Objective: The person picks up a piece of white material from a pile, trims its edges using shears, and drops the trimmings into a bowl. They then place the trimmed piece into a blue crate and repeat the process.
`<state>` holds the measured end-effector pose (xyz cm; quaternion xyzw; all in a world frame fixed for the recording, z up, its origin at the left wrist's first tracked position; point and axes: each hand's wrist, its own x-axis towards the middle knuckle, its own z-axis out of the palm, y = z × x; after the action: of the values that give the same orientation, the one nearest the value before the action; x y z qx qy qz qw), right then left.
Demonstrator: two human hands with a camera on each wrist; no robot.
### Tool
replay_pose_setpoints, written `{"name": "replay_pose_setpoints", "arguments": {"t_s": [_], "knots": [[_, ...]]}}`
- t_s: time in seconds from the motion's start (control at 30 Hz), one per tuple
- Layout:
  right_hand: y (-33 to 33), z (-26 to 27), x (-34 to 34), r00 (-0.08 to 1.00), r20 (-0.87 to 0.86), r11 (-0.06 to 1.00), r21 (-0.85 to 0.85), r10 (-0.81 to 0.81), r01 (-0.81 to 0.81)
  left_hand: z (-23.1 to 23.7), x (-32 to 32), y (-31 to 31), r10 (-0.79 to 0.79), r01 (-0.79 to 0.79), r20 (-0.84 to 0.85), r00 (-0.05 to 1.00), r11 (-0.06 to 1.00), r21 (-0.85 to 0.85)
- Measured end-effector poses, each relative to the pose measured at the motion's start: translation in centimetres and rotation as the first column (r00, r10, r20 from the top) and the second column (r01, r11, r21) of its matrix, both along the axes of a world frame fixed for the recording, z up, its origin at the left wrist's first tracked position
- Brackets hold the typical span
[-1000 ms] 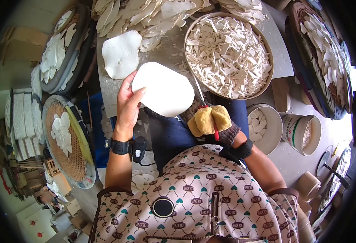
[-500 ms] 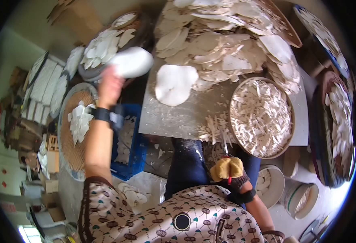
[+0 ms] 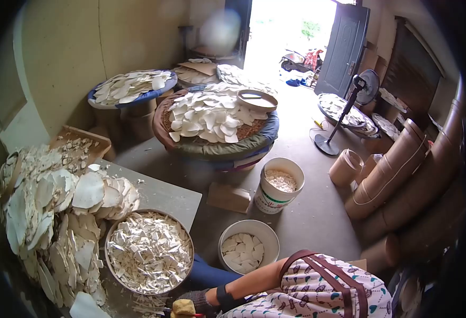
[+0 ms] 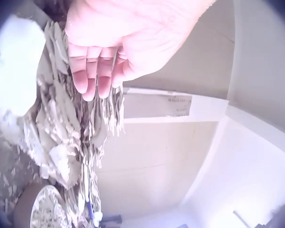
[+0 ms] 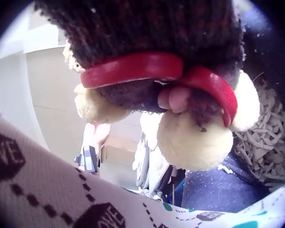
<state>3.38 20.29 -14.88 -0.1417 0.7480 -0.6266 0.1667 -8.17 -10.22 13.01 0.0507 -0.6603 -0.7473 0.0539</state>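
Note:
In the left wrist view, my bare left hand [image 4: 128,38] has loosely extended fingers with nothing between them. It overlaps a tall heap of thin white flat pieces [image 4: 61,118] in that view, and a large white sheet [image 4: 14,66] lies to the left. My right hand [image 3: 204,302], in a dark knitted glove, is at the bottom of the head view beside the table. Seen in the right wrist view, it grips scissors with red handles [image 5: 133,69], with yellow spongy padding [image 5: 194,145] about the fingers. The blades are mostly hidden.
A round tray of white scraps [image 3: 149,252] stands on the metal table [image 3: 174,196], beside the heap. Right of it are a bucket of white pieces [image 3: 265,241] and a bucket of scraps [image 3: 267,193]. Large padded round trays [image 3: 212,151] and a fan [image 3: 331,143] stand farther back.
The head view has swung right, towards the doorway. My left hand carried a white sheet off leftwards over the side trays and now has nothing in it. The right hand still holds the scissors.

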Motion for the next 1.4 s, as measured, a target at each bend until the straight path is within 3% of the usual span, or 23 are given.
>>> {"name": "replay_pose_setpoints", "arguments": {"t_s": [0.07, 0.1, 0.13, 0.2, 0.23, 0.3, 0.33, 0.4, 0.43, 0.47, 0.53, 0.67, 0.77, 0.87, 0.9, 0.93, 1.0, 1.07, 1.1, 1.13, 1.27, 1.3, 1.4], "knots": [[0.1, -1.4, -0.1, 0.999, 0.033, 0.999, -0.029, -0.022, 0.023, -0.8, 0.7, 2.8, -0.081, 0.084, 0.058, 0.995, 0.995, -0.046], [-0.9, -3.9, -0.3, 0.996, 0.075, 0.970, -0.234, -0.045, 0.062, -1.2, 1.0, 4.3, -0.126, 0.129, 0.072, 0.989, 0.990, -0.047], [2.6, 10.5, 2.4, 0.993, 0.076, 0.995, 0.047, -0.087, 0.084, -1.6, 1.5, 5.5, -0.163, 0.169, 0.095, 0.982, 0.984, -0.052], [3.0, 12.8, 2.8, 0.916, -0.386, 0.991, 0.113, 0.108, -0.069, -3.7, 2.8, 6.5, -0.211, 0.227, 0.167, 0.963, 0.971, -0.081], [3.3, 13.9, 2.8, 0.889, -0.435, 0.975, 0.217, 0.144, -0.051, -9.1, 1.2, 2.9, -0.301, 0.325, 0.184, 0.936, 0.939, -0.111], [3.4, 14.4, 2.1, 0.840, -0.452, 0.936, 0.308, 0.301, -0.170, -8.2, 4.1, 6.7, -0.214, 0.227, 0.133, 0.968, 0.969, -0.096], [3.3, 11.4, 2.3, 0.788, -0.583, 0.980, 0.107, 0.199, -0.169, -7.9, 5.2, 7.6, -0.220, 0.236, 0.153, 0.963, 0.967, -0.096], [2.1, 15.0, 3.7, 0.943, -0.298, 0.987, -0.009, 0.149, -0.159, -10.0, 9.5, 3.1, -0.076, 0.142, 0.305, 0.949, 0.970, -0.199], [3.1, 12.9, 3.6, 0.977, 0.010, 0.933, -0.298, 0.215, -0.202, -10.2, 7.6, 7.2, -0.166, 0.199, 0.213, 0.963, 0.970, -0.140], [4.2, 10.8, 3.4, 0.906, 0.314, 0.836, -0.543, 0.286, -0.076, -10.9, 8.3, 7.2, -0.147, 0.184, 0.224, 0.963, 0.971, -0.154], [3.5, 12.6, 3.1, 0.945, 0.213, 0.956, -0.211, 0.247, -0.203, -13.2, 10.1, 6.4, -0.089, 0.139, 0.262, 0.961, 0.974, -0.179], [3.3, 12.3, 3.5, 0.898, 0.238, 0.927, -0.162, 0.370, -0.338, -15.0, 11.9, 8.2, 0.037, -0.019, 0.009, 0.999, 0.692, -0.721], [3.2, 13.9, 2.9, 0.873, 0.240, 0.904, -0.164, 0.425, -0.395, -17.5, 11.7, 9.5, -0.049, -0.046, -0.108, 0.993, 0.677, -0.735], [3.6, 13.9, 2.4, 0.835, 0.100, 0.833, 0.068, 0.541, -0.549, -18.0, 10.8, 11.6, -0.119, 0.033, -0.061, 0.991, 0.659, -0.752], [3.7, 13.9, 2.3, 0.856, 0.088, 0.858, 0.022, 0.509, -0.513, -17.4, 10.5, 12.2, -0.156, 0.106, -0.006, 0.988, 0.694, -0.712], [3.8, 14.0, 2.4, 0.876, 0.074, 0.879, -0.025, 0.477, -0.477, -17.4, 10.5, 12.5, -0.192, 0.244, 0.156, 0.969, 0.848, -0.470], [3.7, 14.4, 2.4, 0.909, 0.084, 0.913, -0.044, 0.408, -0.405, -15.3, 10.0, 12.4, -0.306, 0.358, 0.187, 0.933, 0.825, -0.436], [3.4, 15.0, 2.0, 0.939, 0.117, 0.945, 0.023, 0.323, -0.328, -12.3, 9.4, 12.0, -0.183, 0.235, 0.179, 0.967, 0.909, -0.344], [3.8, 14.7, 2.1, 0.933, 0.184, 0.945, -0.163, 0.310, -0.282, -11.5, 8.7, 11.2, -0.162, 0.179, 0.082, 0.983, 0.936, -0.302], [4.0, 15.0, 2.0, 0.945, 0.057, 0.932, -0.197, 0.321, -0.305, -10.2, 8.4, 10.4, -0.123, 0.131, 0.062, 0.990, 0.982, -0.134], [3.7, 13.5, 2.5, 0.777, 0.578, 0.869, -0.488, 0.250, 0.084, 3.3, 8.6, 11.4, -0.333, 0.351, -0.149, 0.931, 0.927, 0.127], [3.7, 13.5, 2.5, 0.776, 0.563, 0.876, -0.481, 0.284, 0.028, 5.0, 8.8, 11.8, -0.419, 0.486, -0.267, 0.868, 0.827, 0.282], [3.1, 13.8, 2.7, 0.825, 0.477, 0.903, -0.421, 0.304, -0.089, 10.6, 10.6, 13.4, -0.428, 0.485, -0.344, 0.836, 0.869, 0.098]]}}
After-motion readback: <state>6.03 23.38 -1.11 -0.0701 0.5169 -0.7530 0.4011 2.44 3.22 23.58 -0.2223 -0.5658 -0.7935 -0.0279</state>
